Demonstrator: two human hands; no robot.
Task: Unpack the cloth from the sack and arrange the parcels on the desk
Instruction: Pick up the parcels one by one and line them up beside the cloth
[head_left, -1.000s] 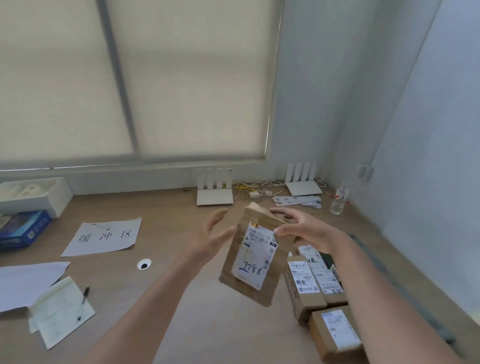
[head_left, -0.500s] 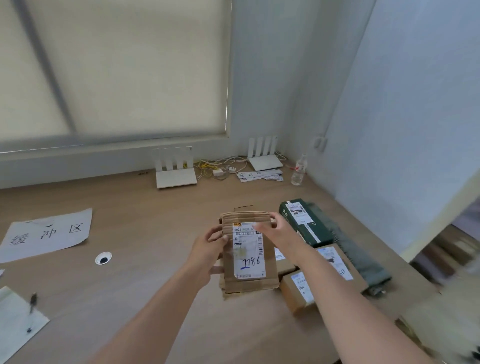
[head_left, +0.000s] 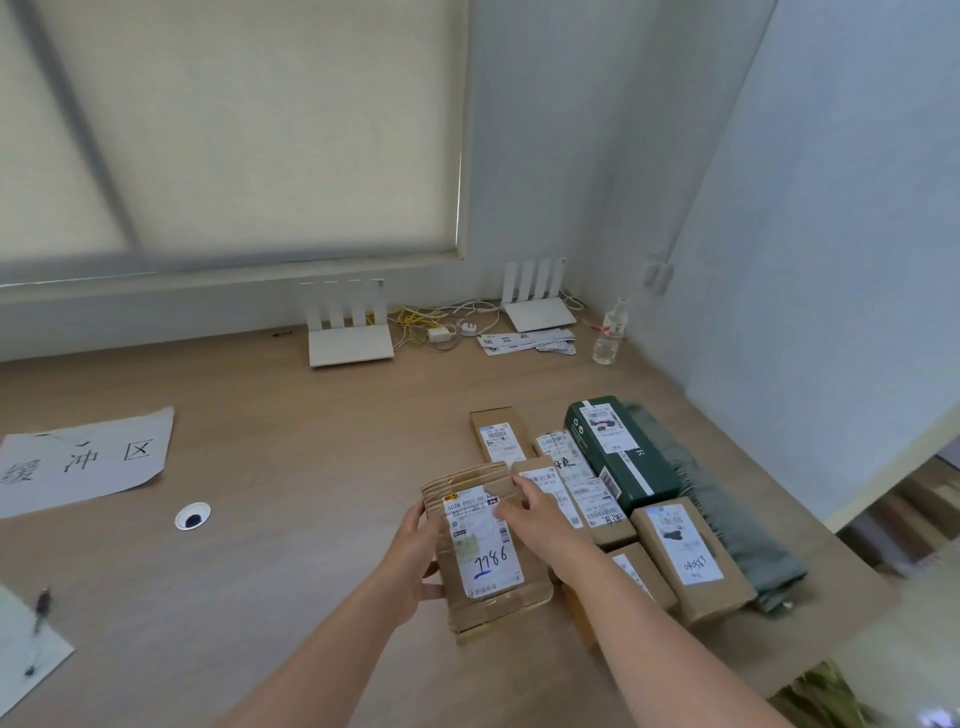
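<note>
Paper parcel between left hand and right hand

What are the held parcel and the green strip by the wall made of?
The parcel: likely kraft paper, matte brown, with creased folds at its top. The green strip: probably woven cloth, matte, judging by soft folds and a fringed edge.
</note>
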